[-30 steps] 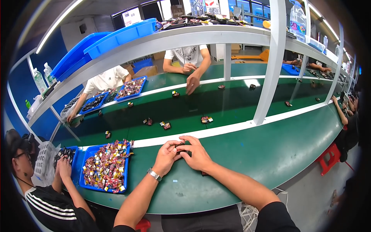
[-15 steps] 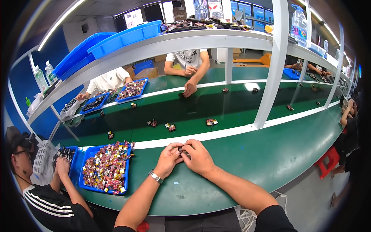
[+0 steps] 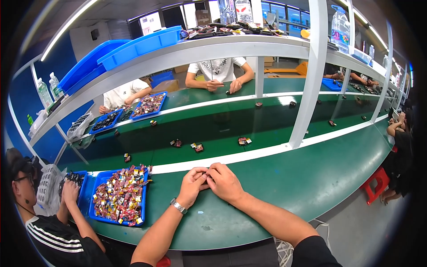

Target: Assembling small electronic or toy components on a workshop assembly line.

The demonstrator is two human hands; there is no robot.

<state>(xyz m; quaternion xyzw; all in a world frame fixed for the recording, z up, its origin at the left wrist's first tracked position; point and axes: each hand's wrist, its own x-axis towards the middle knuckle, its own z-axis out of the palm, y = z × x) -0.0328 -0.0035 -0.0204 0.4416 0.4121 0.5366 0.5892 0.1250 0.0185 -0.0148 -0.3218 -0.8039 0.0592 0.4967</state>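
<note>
My left hand [image 3: 191, 189], a metal-band watch at its wrist, and my right hand [image 3: 226, 183] meet above the green work surface [image 3: 267, 191]. Their fingertips close together around a small dark part, mostly hidden by the fingers. To the left of my hands, a blue tray [image 3: 144, 209] is heaped with small reddish pieces bearing white and yellow tabs [image 3: 118, 196]. Beyond my hands, similar small assemblies lie apart on the dark green belt, among them one dark piece with tabs [image 3: 244, 141].
A grey shelf post [image 3: 307, 84] rises ahead to the right, under a shelf holding blue bins [image 3: 140, 46]. At my left a person [image 3: 58, 222] works by another tray [image 3: 82, 178]. Across the belt sits a person in white [image 3: 218, 71]. A red stool [image 3: 374, 186] stands at the right.
My fingers have drawn closer over the small dark part, covering more of it. The person across the belt has pulled an outstretched hand back from the belt, bringing a dark piece along.
</note>
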